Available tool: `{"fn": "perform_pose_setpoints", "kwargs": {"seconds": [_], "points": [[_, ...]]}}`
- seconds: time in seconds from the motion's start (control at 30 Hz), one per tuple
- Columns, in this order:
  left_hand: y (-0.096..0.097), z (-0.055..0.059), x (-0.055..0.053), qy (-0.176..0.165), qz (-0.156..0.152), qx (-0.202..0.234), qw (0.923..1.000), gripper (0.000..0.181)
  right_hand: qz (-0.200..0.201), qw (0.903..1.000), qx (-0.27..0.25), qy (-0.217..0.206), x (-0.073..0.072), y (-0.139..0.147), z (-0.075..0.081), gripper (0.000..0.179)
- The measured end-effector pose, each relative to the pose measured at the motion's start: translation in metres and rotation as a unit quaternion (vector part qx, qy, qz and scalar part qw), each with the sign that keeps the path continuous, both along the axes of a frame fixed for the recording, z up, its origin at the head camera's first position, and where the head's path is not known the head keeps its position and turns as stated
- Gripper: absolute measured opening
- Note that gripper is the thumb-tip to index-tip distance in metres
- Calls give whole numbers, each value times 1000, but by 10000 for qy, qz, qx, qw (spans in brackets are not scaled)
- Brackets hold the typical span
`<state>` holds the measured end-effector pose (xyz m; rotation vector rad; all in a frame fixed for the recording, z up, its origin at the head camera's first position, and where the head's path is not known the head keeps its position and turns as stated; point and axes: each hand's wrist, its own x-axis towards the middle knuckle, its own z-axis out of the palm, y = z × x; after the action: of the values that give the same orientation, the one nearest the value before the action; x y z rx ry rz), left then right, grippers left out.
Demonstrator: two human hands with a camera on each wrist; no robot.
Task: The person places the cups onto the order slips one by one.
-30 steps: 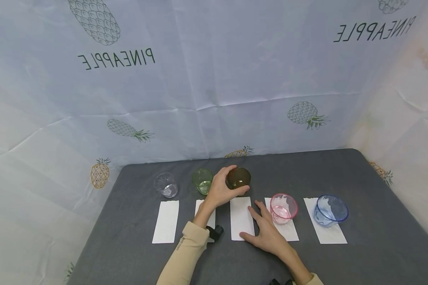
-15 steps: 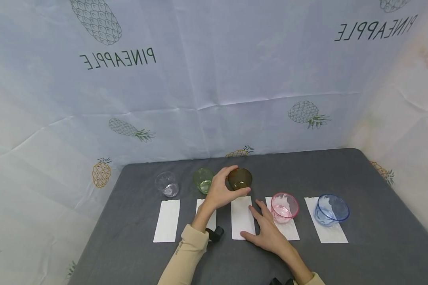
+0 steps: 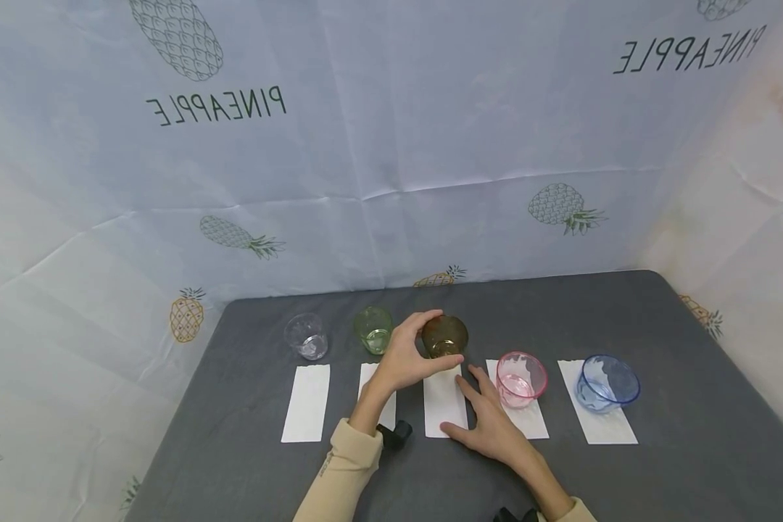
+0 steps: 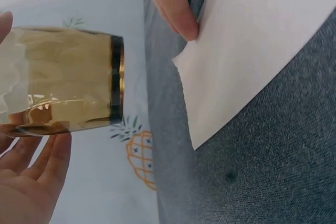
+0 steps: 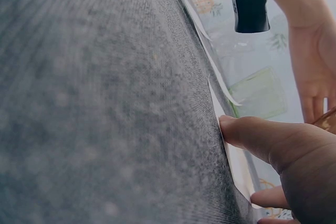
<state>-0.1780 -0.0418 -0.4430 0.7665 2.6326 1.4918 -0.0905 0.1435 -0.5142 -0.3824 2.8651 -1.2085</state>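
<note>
My left hand [image 3: 404, 360] grips an amber glass cup [image 3: 445, 333] between thumb and fingers, above the far end of the middle white paper strip [image 3: 445, 415]. In the left wrist view the amber cup [image 4: 79, 77] is clear of the table, its dark base facing the cloth. The right hand [image 3: 492, 426] rests on that middle strip's right edge, fingers spread and thumb on the near part. From the right wrist, the thumb [image 5: 252, 134] is seen touching the paper. A pink-rimmed glass cup [image 3: 520, 380] stands on the strip beside the right hand.
A blue glass cup [image 3: 605, 384] stands on the rightmost paper strip [image 3: 613, 433]. Behind the left strips are a clear cup [image 3: 307, 337] and a green cup [image 3: 373, 331]. The grey table [image 3: 222, 435] meets a pineapple-print curtain [image 3: 378, 145] at the back.
The left hand has brought the amber cup slightly toward the person and to the right, over the middle strip's far end. The right hand has stayed in place.
</note>
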Motion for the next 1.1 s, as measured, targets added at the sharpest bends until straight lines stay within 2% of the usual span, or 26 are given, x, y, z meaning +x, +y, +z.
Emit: {"fn": "perform_pose_setpoints", "kwargs": {"seconds": [0.33, 0.83, 1.1], "points": [[-4, 3, 5, -160, -435, -275, 9985, 74, 33, 9999, -19, 140, 0, -1, 1, 89], [-7, 2, 10, -202, -649, -497, 9964, 74, 18, 9994, -75, 336, -1, -1, -3, 84], [-10, 0, 11, -338, -756, -638, 9945, 74, 7, 9998, -82, 162, 0, 0, -2, 85]]}}
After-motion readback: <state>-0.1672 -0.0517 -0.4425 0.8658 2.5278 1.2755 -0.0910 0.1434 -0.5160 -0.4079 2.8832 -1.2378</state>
